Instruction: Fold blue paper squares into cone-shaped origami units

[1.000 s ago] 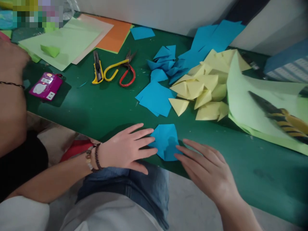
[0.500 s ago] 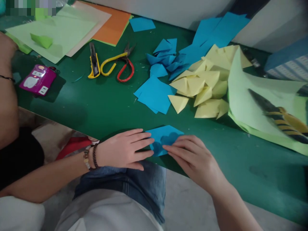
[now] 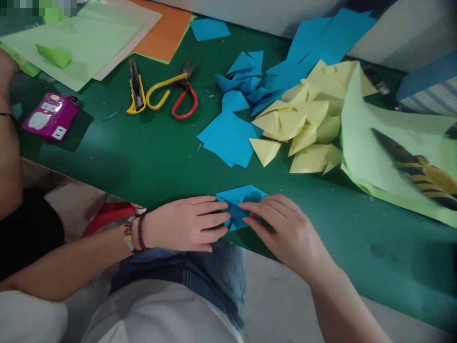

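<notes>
A square of blue paper [image 3: 240, 194] lies at the table's near edge, with a crease or folded flap showing across it. My left hand [image 3: 185, 224] rests flat on its left side, fingers stretched out and fingertips touching the paper. Over the right side, my right hand [image 3: 282, 226] bends its fingers toward the thumb and pinches at the flap; the exact grip is partly hidden. Just beyond lie flat blue sheets [image 3: 230, 138] and several folded blue pieces [image 3: 246, 78]. Folded yellow paper pieces [image 3: 296, 116] are heaped to their right.
Yellow-and-red scissors [image 3: 174, 90], a yellow utility knife [image 3: 135, 88] and a purple power adapter [image 3: 52, 116] lie on the green table [image 3: 143, 157]. Green sheets [image 3: 378, 143] with striped-handled pliers [image 3: 421, 166] are at right. Another person's arm [image 3: 9, 143] is at left.
My right thumb and fingertips have shifted on the blue paper, and a crease line now shows near my left fingertips. My left hand stays nearly in place. The view has tilted slightly.
</notes>
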